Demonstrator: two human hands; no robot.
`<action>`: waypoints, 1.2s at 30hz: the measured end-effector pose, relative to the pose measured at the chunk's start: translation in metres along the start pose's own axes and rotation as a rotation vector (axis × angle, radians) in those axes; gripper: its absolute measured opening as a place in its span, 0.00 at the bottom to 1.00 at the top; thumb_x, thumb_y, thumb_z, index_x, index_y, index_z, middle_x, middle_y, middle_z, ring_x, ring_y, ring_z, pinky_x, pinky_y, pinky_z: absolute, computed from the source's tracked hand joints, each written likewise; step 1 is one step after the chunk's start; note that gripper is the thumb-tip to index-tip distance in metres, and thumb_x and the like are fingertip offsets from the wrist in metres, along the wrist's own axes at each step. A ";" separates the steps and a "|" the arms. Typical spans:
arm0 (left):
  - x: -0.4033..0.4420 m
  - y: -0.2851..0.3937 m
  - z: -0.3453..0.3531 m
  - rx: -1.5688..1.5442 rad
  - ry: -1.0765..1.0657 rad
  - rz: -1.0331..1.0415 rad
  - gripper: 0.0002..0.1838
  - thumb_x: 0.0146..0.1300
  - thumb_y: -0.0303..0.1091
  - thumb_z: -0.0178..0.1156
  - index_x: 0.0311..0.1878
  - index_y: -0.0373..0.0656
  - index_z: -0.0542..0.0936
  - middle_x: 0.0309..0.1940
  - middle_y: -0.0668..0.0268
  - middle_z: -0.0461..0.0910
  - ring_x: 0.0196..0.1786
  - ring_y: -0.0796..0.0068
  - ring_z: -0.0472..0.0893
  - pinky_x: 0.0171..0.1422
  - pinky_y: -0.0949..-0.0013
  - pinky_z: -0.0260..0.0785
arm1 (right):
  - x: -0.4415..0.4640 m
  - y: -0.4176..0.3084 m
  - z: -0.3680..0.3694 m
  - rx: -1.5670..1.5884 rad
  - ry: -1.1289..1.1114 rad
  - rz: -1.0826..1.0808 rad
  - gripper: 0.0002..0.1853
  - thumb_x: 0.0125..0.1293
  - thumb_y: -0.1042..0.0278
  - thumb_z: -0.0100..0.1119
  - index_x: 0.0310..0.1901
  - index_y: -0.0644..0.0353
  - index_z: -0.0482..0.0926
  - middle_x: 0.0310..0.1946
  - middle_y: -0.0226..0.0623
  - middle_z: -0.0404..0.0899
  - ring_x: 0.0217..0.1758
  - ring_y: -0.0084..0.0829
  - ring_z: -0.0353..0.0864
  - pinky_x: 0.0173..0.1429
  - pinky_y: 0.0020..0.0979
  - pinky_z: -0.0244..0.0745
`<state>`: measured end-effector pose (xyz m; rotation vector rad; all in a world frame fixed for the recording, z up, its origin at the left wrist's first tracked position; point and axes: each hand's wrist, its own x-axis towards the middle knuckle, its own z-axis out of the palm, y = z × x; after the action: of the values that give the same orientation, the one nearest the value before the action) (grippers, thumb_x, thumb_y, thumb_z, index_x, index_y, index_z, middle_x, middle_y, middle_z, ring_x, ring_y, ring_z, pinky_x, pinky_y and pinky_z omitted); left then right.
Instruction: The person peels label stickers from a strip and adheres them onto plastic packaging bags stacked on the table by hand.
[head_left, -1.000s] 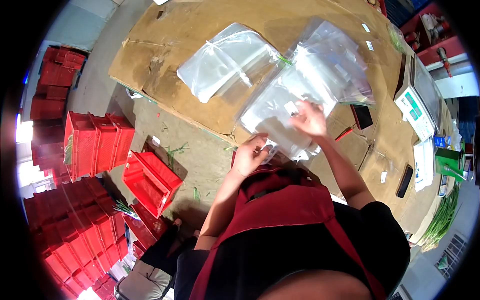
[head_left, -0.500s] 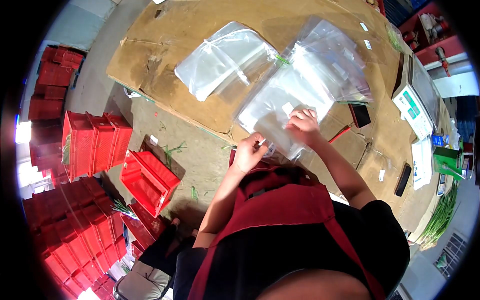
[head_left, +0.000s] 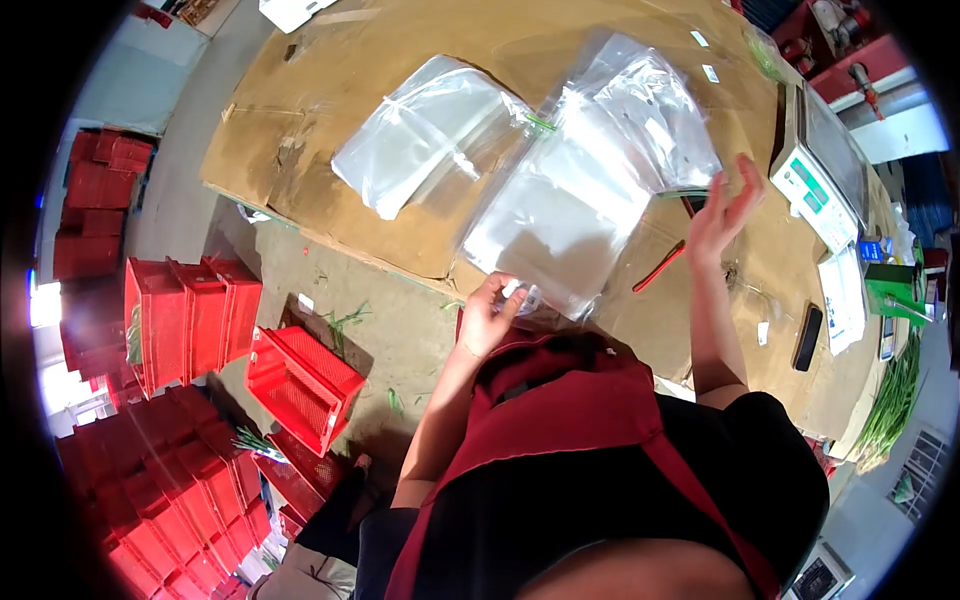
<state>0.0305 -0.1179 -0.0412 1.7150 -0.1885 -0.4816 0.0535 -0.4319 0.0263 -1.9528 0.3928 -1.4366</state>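
Note:
My left hand [head_left: 488,318] is closed at the near edge of a stack of clear plastic bags [head_left: 555,215], pinching a small white label strip [head_left: 530,298]. Most of the strip is hidden by the fingers. Further right, my right hand [head_left: 722,218] is raised over the cardboard with its fingers apart and nothing visible in it. It is nearest to a fanned pile of clear bags [head_left: 660,125] and a red pen [head_left: 660,267]. Another batch of clear bags [head_left: 425,130] lies to the left on the cardboard-covered table [head_left: 330,200].
A scale [head_left: 820,190] stands at the right, with a phone [head_left: 808,338] and green onions [head_left: 890,405] nearer. Small white labels lie on the cardboard. Red crates [head_left: 305,385] are stacked on the floor to the left, where another person's legs [head_left: 330,535] show.
My right hand has left the bag stack, moving right and opening its fingers. My left hand stays at the near edge with the label strip. The view has shifted slightly.

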 end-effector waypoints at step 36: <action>-0.011 -0.014 -0.007 0.220 -0.011 0.030 0.04 0.60 0.27 0.57 0.31 0.38 0.73 0.26 0.69 0.77 0.28 0.86 0.71 0.32 0.77 0.65 | -0.116 0.003 0.036 -0.057 -1.163 -0.147 0.18 0.48 0.55 0.65 0.39 0.51 0.74 0.31 0.29 0.75 0.39 0.33 0.72 0.51 0.36 0.58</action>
<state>0.0210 -0.1048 -0.0510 1.9214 -0.2839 -0.4618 0.0466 -0.3533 -0.0655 -2.5042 -0.2549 -0.1776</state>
